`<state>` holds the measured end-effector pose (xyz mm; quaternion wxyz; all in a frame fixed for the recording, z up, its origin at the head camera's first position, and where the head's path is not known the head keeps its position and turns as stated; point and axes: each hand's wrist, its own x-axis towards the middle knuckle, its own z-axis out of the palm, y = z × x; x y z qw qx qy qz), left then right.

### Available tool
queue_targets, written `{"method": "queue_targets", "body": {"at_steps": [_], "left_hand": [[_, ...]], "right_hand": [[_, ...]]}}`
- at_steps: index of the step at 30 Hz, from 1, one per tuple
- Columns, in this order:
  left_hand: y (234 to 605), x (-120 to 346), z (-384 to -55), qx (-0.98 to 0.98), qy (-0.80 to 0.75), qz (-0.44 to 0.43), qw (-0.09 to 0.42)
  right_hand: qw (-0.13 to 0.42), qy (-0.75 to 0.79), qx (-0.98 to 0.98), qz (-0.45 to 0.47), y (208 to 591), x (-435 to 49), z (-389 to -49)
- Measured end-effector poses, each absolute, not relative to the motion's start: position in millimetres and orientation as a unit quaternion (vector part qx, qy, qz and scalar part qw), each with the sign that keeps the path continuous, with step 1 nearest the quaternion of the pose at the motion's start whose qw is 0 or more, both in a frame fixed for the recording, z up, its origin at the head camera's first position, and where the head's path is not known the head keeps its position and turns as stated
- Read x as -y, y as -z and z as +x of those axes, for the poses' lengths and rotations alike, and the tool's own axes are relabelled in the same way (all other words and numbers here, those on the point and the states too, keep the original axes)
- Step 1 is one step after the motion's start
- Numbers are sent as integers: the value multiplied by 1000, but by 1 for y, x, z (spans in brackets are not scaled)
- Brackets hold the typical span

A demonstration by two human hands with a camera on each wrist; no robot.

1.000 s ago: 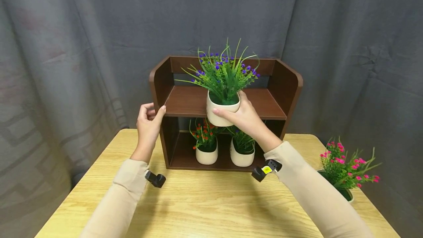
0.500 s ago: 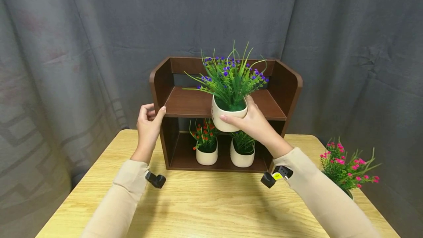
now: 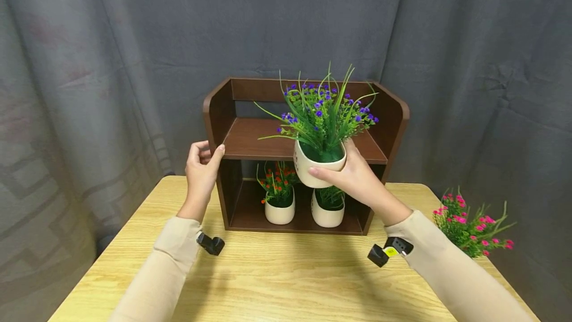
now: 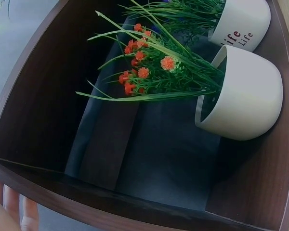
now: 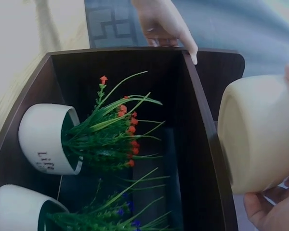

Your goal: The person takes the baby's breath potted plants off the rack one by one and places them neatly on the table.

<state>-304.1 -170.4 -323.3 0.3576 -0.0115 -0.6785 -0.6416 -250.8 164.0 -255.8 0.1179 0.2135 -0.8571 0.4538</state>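
Note:
My right hand grips the white pot of a potted plant with purple flowers and long green blades, thumb across the pot's front. The plant is held up before the middle board of a dark brown two-tier shelf. In the right wrist view the pot's underside shows beside the shelf. My left hand holds the shelf's left side panel, thumb at its front edge and fingers on the outer side. On the lower tier stand a red-flowered potted plant and a second potted plant, its top partly hidden.
A pink-flowered plant is at the table's right edge, its pot hidden behind my right sleeve. The shelf stands on a light wooden table. Grey curtains hang behind and at both sides.
My right hand has moved the purple-flowered plant right and lower, closer to me, across the front of the shelf. The left hand keeps its place on the side panel.

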Motion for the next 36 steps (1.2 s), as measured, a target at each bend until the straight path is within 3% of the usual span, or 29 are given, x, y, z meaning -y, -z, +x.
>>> {"method": "queue_targets", "body": {"at_steps": [9,20,36], "left_hand": [[323,169,-304,674,647,-21,356],[322,166,-303,677,646,-17,354],[322,169,-304,680,642,-13,353]], "right_hand": [[167,-445,837,270,263,-180,-240],[163,-419,861,237,270,-201,-225],[146,-391,869,265,290,-229,-216]]}}
